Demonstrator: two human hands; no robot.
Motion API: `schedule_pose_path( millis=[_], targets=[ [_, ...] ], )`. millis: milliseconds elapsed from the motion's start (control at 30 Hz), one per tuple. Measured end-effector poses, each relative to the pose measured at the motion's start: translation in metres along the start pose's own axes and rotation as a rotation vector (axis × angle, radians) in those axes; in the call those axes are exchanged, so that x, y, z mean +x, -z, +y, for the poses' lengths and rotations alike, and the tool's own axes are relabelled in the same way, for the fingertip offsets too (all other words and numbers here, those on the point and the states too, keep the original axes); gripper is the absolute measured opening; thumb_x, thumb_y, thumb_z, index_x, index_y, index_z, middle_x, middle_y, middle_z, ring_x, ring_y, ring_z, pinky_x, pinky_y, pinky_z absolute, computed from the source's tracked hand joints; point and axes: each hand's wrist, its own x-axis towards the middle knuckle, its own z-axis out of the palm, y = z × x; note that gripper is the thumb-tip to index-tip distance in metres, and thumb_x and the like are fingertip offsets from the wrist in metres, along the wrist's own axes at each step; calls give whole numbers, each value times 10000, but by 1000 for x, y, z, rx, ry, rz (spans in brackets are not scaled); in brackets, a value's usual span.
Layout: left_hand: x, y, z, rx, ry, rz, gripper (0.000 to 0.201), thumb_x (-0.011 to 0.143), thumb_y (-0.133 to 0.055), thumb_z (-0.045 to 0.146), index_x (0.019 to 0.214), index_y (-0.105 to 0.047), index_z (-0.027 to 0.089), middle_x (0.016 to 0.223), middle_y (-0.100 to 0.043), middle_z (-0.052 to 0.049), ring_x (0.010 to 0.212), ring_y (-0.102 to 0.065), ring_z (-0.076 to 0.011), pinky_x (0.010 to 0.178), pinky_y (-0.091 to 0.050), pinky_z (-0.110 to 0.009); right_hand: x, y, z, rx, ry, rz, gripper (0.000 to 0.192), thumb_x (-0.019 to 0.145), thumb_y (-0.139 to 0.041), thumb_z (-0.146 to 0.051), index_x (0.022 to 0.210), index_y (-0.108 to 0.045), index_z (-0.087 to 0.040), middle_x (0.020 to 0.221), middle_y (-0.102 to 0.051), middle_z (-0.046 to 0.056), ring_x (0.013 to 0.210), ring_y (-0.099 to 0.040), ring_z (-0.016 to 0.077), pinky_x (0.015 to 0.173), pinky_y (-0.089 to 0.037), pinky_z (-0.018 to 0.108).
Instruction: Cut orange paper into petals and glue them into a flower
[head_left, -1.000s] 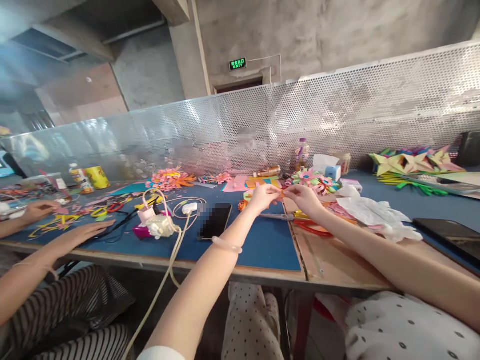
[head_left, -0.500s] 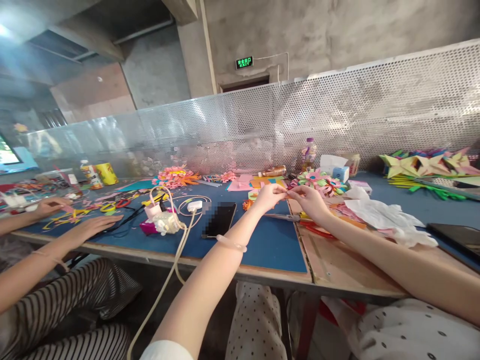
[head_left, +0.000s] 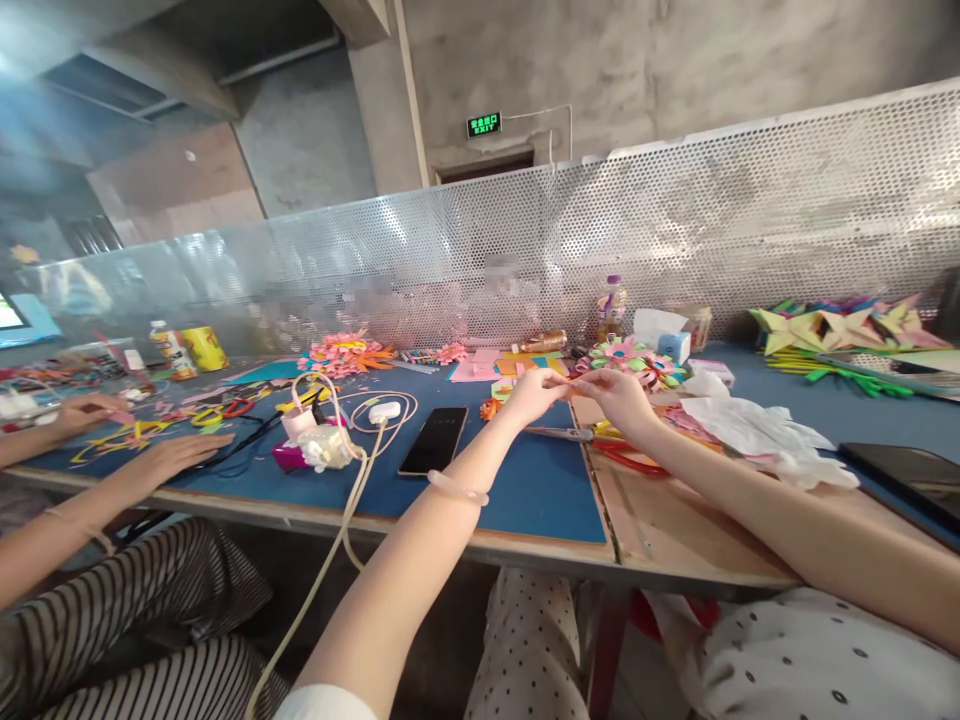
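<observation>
Both forearms reach forward over the table (head_left: 525,500) edge, nearly straight, and meet above the far part of the blue mat (head_left: 517,480). The left hand (head_left: 534,392) has its fingers curled in, thumb and forefinger pinched narrow on a small orange paper strip (head_left: 571,381). The right hand (head_left: 616,397) faces it, fingertips likewise closed on the other end of the strip, so the strip sits between the two hands, held just above the table. A pale bangle (head_left: 456,488) circles the left wrist.

Just below the hands lie scissors (head_left: 562,433) with red handles, flat on the table near the seam between mat and bare wood. A black phone (head_left: 433,454) lies on the mat to the left of the left forearm, well apart from the hand. Beyond the hands sits a paper flower (head_left: 634,358) in green and pink; crumpled white wrap (head_left: 757,430) lies to the right of the right arm.

A white charger (head_left: 384,411) and its cable (head_left: 330,560) trail off the table's near edge. At far left another person's hand (head_left: 169,457) rests flat on the mat among yellow paper scraps (head_left: 112,440). A yellow can (head_left: 204,350) stands at the back left; what it contains cannot be seen.
</observation>
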Motion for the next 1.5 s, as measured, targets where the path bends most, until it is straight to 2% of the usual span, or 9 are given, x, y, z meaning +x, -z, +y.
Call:
schedule_pose_path(
  millis=[133,400,500,667,767,933,1100,1267,1500],
  targets=[
    [0,2,2,-7,-2,60,68,767,-645,191,793,-659,129,762,-693,-55,746,-643,-156,725,-493,-297,2,2,1,16,2,7,291,712,-631,-461,773,-683,-181,840,-708,66,827,-619,231,793,-437,359],
    [-5,2,15,61,25,54,93,761,-651,218,805,-684,143,803,-708,-66,762,-646,-164,736,-490,-298,5,3,4,-114,67,-21,207,743,-585,-377,724,-668,-188,766,-698,58,759,-607,223,734,-434,361],
    [-1,2,11,21,20,82,93,748,-665,219,791,-685,139,832,-709,-76,790,-643,-166,744,-497,-299,4,5,2,-123,88,-19,232,769,-582,-398,794,-687,-193,825,-709,67,793,-611,224,752,-434,364],
    [0,3,9,-157,100,118,160,748,-670,267,845,-682,140,876,-700,-82,850,-637,-178,701,-523,-298,0,7,-1,-366,310,91,269,848,-542,-430,933,-709,-236,982,-702,70,991,-552,275,864,-358,446],
    [-3,3,13,-241,142,135,178,748,-678,270,864,-676,134,914,-698,-93,878,-642,-183,703,-532,-298,-2,7,-1,-490,444,128,300,900,-479,-428,939,-713,-245,977,-700,72,994,-538,283,885,-308,470],
    [-5,4,16,-336,157,110,191,752,-683,266,876,-672,120,930,-701,-113,853,-667,-185,723,-532,-306,-1,4,2,-528,501,171,312,914,-456,-440,981,-697,-252,981,-695,68,965,-541,280,858,-313,450],
    [-6,3,19,-360,167,103,183,763,-668,259,878,-677,116,966,-700,-126,849,-676,-188,749,-529,-316,-1,6,1,-585,599,169,248,913,-481,-354,972,-696,-246,997,-689,64,961,-527,267,858,-323,428],
    [-7,1,23,-339,165,97,223,769,-658,293,921,-677,132,1023,-690,-118,839,-683,-193,709,-529,-300,-6,6,-7,-612,612,215,237,905,-475,-300,944,-703,-247,956,-676,73,940,-513,265,846,-324,427],
    [-6,0,21,-283,91,95,232,772,-632,332,875,-689,132,949,-685,-94,851,-656,-185,685,-538,-286,-9,6,-11,-622,628,229,224,905,-475,-277,914,-695,-236,939,-670,69,934,-509,256,830,-324,411]
  ],
)
